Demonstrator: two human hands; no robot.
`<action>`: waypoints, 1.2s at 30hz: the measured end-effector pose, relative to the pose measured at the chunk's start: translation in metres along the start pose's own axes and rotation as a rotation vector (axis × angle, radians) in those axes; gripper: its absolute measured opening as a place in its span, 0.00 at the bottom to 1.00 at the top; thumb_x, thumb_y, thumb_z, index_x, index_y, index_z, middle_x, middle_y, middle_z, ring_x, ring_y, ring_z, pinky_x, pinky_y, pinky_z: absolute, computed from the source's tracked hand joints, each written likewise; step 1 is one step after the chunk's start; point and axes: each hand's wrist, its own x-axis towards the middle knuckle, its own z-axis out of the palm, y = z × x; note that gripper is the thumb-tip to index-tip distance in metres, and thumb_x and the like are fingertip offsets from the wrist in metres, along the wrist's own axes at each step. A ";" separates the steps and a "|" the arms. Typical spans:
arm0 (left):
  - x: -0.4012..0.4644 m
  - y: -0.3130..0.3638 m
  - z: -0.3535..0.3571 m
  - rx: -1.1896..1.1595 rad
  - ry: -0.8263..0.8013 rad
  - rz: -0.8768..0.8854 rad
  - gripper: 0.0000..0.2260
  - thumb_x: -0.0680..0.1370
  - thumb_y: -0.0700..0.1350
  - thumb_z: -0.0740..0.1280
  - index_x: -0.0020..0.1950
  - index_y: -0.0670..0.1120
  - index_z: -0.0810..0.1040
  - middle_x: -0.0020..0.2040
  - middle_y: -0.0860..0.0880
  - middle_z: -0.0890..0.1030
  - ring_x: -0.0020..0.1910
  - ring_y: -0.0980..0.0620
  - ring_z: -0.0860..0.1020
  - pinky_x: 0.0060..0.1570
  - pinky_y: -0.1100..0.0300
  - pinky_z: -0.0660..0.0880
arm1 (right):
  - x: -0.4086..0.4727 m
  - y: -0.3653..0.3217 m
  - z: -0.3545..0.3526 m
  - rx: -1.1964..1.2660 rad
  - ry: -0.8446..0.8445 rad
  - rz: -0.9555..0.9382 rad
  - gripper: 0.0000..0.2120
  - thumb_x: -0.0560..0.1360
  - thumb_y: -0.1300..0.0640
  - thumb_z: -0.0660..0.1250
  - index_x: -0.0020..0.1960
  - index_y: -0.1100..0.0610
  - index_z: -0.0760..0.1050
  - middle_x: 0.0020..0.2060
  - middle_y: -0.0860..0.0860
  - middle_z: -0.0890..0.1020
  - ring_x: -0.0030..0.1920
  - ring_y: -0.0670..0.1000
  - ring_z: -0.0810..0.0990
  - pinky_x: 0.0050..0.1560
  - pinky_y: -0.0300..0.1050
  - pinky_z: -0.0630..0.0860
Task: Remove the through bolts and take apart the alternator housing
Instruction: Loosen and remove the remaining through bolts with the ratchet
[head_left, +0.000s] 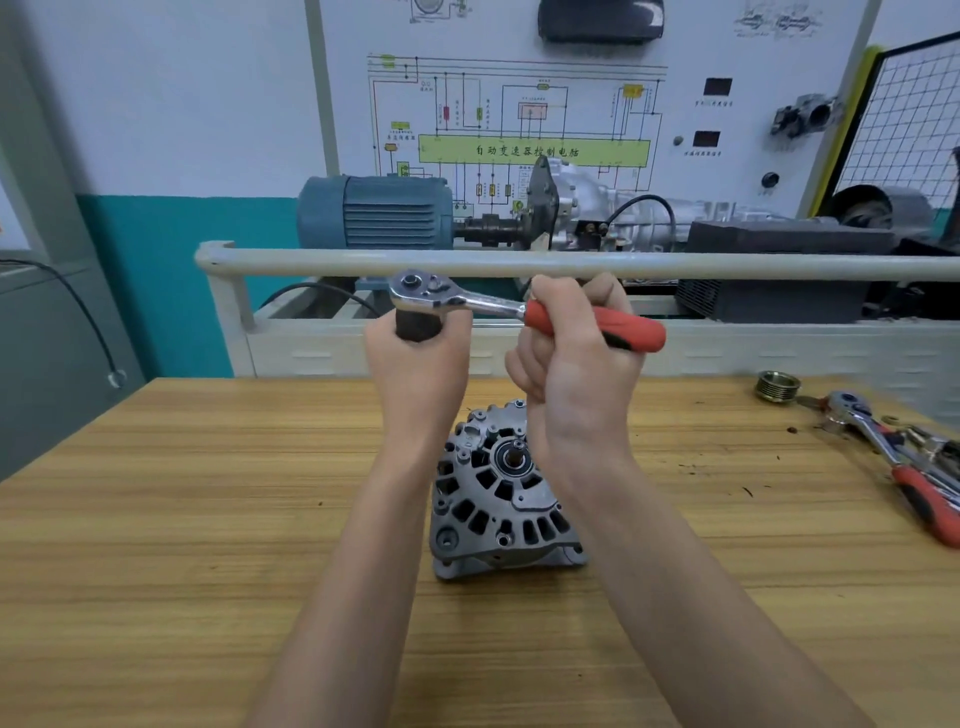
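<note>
The grey alternator (493, 499) stands on the wooden table (208, 493) with its shaft end facing up, partly hidden behind my right wrist. Both hands are raised above it. My right hand (576, 364) grips the red handle of a ratchet wrench (519, 309), whose chrome head points left. My left hand (415, 364) holds the dark socket (418, 325) fitted under the ratchet head. The socket's lower end is hidden in my fist.
At the right of the table lie a brass-coloured pulley (777, 386) and other red-handled ratchets (893, 457). Behind the table runs a pale rail (571, 262), with a blue motor (374, 213), a gearbox and a wiring-diagram board beyond.
</note>
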 end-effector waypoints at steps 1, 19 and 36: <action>0.002 0.000 -0.005 -0.004 -0.097 0.008 0.16 0.71 0.35 0.68 0.27 0.44 0.66 0.24 0.50 0.63 0.25 0.53 0.59 0.27 0.61 0.58 | 0.005 -0.003 -0.001 -0.006 -0.015 0.050 0.19 0.75 0.69 0.63 0.32 0.55 0.59 0.17 0.45 0.61 0.17 0.44 0.55 0.21 0.33 0.55; 0.008 0.000 -0.014 -0.065 -0.301 -0.005 0.15 0.70 0.43 0.67 0.26 0.47 0.66 0.21 0.53 0.64 0.20 0.55 0.61 0.23 0.64 0.61 | 0.005 -0.010 0.002 -0.036 0.040 0.103 0.19 0.75 0.69 0.63 0.32 0.55 0.59 0.17 0.46 0.60 0.17 0.45 0.54 0.21 0.34 0.53; 0.002 0.000 -0.004 -0.067 -0.089 -0.022 0.15 0.69 0.41 0.67 0.26 0.49 0.64 0.23 0.53 0.62 0.25 0.54 0.58 0.27 0.60 0.57 | 0.004 -0.003 0.001 -0.026 0.025 0.052 0.18 0.75 0.69 0.63 0.33 0.56 0.60 0.17 0.46 0.61 0.18 0.44 0.54 0.21 0.34 0.54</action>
